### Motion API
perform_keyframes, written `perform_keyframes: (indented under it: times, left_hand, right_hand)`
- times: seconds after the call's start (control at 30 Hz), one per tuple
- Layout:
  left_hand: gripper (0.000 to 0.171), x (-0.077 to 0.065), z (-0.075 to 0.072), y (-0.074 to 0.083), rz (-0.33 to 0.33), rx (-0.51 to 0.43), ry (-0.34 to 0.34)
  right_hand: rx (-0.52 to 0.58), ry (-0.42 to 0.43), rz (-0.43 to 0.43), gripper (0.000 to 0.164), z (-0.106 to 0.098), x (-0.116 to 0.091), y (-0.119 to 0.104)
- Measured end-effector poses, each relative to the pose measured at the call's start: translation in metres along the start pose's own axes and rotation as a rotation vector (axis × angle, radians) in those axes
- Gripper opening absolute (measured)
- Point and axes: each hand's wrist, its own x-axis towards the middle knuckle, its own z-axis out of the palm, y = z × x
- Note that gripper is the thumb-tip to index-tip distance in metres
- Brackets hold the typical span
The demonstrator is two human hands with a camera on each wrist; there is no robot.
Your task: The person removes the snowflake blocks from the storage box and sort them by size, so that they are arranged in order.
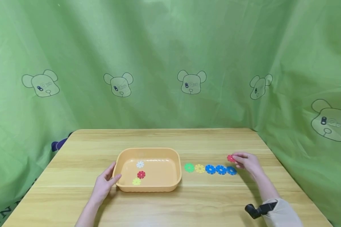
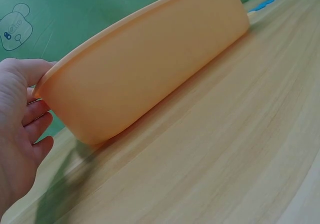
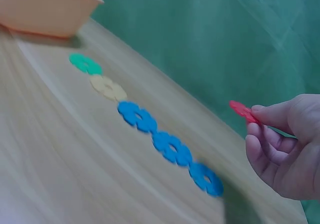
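Observation:
My left hand grips the left rim of an orange plastic basin, thumb over the edge and fingers along the outside. Inside the basin lie a white snowflake disc, a red one and a yellow one. Between thumb and fingers, my right hand pinches a red snowflake disc, held above the table. Just below it, a row of discs lies flat: a green disc, a pale yellow disc and three blue discs, the last one closest to my right hand.
The basin and the row stand on a light wood-grain table. Green curtain with bear-head outlines hangs behind and at both sides. A dark strap with a black device is on the right wrist. Something purple shows beyond the table's left edge.

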Motion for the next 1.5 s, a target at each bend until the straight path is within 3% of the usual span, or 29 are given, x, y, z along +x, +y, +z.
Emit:
perform_keyframes:
  times: [0.2,0.3,0.5,1.03,1.3,1.5]
  left_hand:
    - [0.067,0.000,-0.001,0.000,-0.001,0.004,0.003]
    - [0.067,0.000,-0.001,0.001,0.007,0.004,0.001]
    - [0.067,0.000,0.000,0.001,0.013,0.000,-0.003]
    - [0.065,0.000,-0.001,0.000,0.007,0.010,-0.003]
    - [0.065,0.000,0.000,0.000,-0.001,0.012,0.004]
    - [0.066,0.000,0.000,0.002,-0.006,0.013,-0.002]
  right_hand:
    - [-0.123,0.015,0.048,0.044,-0.019,-0.004,0.012]
    - [-0.202,0.040,0.084,0.050,-0.025,-0.006,0.018]
    - [-0.295,0.060,0.106,0.045,-0.034,-0.009,0.032]
    - [-0.587,0.116,0.015,0.031,-0.028,-0.009,0.036]
    - [-0.623,0.125,0.011,0.031,-0.028,-0.009,0.037]
    - [-0.565,0.121,0.025,0.033,-0.028,-0.012,0.036]
